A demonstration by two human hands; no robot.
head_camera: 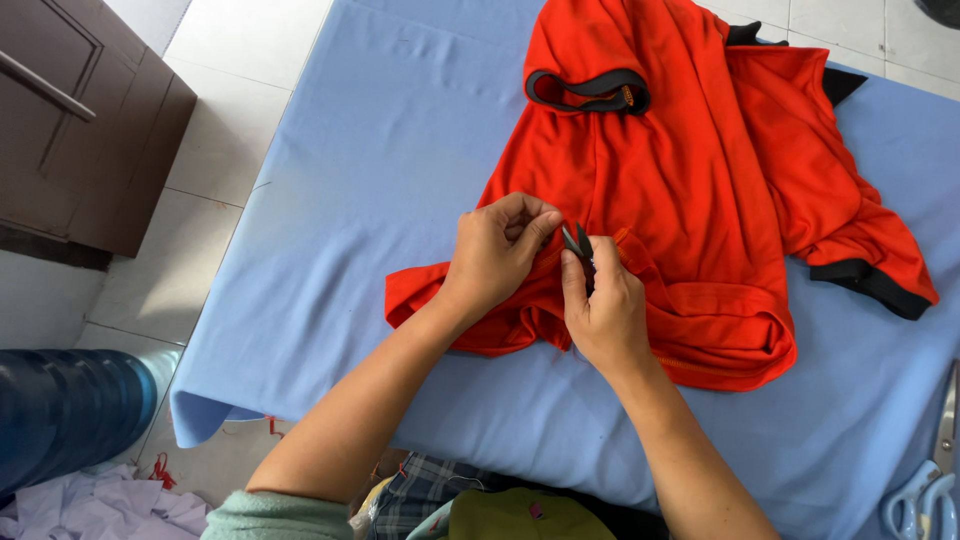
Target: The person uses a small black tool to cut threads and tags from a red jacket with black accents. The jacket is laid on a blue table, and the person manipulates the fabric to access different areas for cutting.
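My left hand [497, 252] is closed in a pinch on a fold of the orange shirt [690, 210], bunching the cloth between thumb and fingers near its lower hem. My right hand [603, 305] is closed around a small pair of thread snips [577, 241], whose dark blades point up and touch the cloth just beside my left thumb. The shirt lies spread in the middle of the worktop [380, 150], which is covered in pale blue fabric; its black-edged collar is at the far side and one black-cuffed sleeve trails off to the right.

I judge the shirt to be light, soft and limp, a thin knit that slides and creases easily, so it will not hold any shape by itself. The best hold is a tight pinch close to the seam, keeping that bit of cloth taut against the blades, while the rest lies flat on the worktop. The snips are small and stiff and sit easily in a closed palm.

By count: one orange shirt, one pair of snips, and one larger pair of scissors [925, 480] with pale blue handles at the near right edge of the worktop, well apart from my hands. On the floor to the left stands one blue water bottle [70, 410], with a heap of pale cloth scraps [100, 505] near it and a dark wooden cabinet [80, 120] further off.
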